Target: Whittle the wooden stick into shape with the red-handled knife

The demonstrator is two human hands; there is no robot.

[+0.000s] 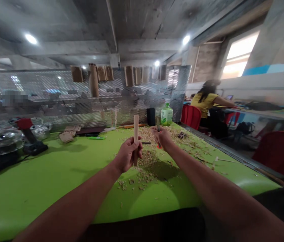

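Your left hand point(127, 155) clamps a pale upright wooden stick point(136, 129) in its fist; your right hand point(162, 138), apart from it, grips a small red-handled tool point(159, 145).

Counts: two bare hands, left hand point(128, 154) and right hand point(163, 137). One pale wooden dowel point(136, 134), one small red-handled tool point(159, 145), one green-capped plastic bottle point(166, 115), one red-and-black cordless drill point(28, 132), one lime-green desk point(31, 191), one seated person in yellow shirt point(204, 105).
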